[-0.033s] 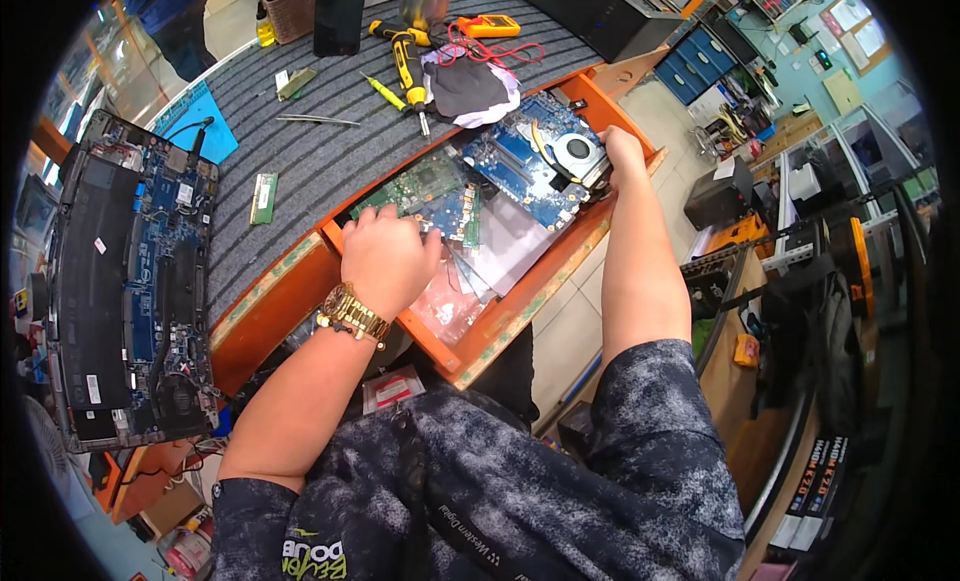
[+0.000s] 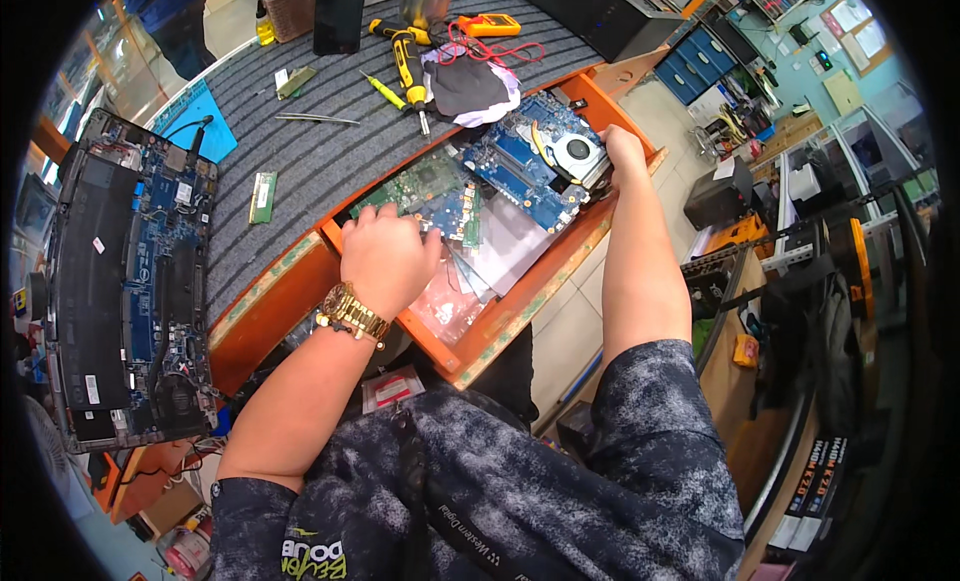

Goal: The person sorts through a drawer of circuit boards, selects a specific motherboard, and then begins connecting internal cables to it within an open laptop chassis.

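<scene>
In the open drawer [image 2: 527,295], my right grip [image 2: 624,153] holds the blue board [image 2: 507,173] beside its fan [image 2: 578,153], my left grip [image 2: 386,249] curls near the green board [image 2: 425,179], its hold not discernible, and a one-sided pull could flex the blue board or snag its neighbour.

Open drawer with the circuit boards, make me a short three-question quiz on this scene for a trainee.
1. Which is nearer the round fan on the blue circuit board: the left hand or the right hand?
2. True or false: the green memory module lies outside the drawer.
3. Fill the gap: the multimeter on the striped cloth is mostly ____ in colour.

Key: 1. The right hand. 2. True. 3. Orange.
</scene>
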Demonstrator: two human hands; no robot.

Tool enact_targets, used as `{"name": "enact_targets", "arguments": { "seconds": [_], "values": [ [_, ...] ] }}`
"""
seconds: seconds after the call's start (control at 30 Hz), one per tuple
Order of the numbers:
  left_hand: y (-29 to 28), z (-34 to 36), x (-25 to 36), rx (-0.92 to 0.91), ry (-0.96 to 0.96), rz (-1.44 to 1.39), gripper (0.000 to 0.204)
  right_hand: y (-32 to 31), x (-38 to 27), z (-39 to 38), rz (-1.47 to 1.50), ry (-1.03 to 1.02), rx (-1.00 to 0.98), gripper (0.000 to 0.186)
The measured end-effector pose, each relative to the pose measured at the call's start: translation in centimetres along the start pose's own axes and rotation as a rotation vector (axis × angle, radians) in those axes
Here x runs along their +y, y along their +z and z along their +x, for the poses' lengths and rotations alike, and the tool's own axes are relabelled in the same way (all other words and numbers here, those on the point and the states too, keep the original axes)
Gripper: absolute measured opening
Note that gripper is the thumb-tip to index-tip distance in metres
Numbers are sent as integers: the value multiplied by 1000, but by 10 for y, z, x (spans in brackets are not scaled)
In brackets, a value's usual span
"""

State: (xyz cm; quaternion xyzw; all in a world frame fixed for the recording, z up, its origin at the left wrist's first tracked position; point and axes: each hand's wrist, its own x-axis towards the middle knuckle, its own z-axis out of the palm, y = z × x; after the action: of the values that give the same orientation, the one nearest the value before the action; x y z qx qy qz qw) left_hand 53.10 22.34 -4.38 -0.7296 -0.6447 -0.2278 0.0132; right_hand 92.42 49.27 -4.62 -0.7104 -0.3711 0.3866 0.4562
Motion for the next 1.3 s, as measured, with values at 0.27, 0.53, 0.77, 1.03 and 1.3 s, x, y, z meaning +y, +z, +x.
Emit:
{"name": "enact_targets", "arguments": {
  "seconds": [0.27, 0.53, 0.77, 1.03, 1.3],
  "values": [
    [0, 2, 0, -16, -13, -10, 40, -6, -1, 15, -38, -36, -23, 26],
    [0, 2, -3, -16, -13, 1, 40, 1, 4, 22, 30, -18, -19, 26],
    [0, 2, -1, 5, -3, -13, 39, -5, 8, 30, 61, 18, -33, 26],
    [1, 0, -4, 25, -11, -4, 38, -5, -8, 13, 18, -12, -35, 26],
    [0, -2, -11, 19, -41, 4, 37, -20, -43, -14, -136, -71, 9, 21]
  ]
}}
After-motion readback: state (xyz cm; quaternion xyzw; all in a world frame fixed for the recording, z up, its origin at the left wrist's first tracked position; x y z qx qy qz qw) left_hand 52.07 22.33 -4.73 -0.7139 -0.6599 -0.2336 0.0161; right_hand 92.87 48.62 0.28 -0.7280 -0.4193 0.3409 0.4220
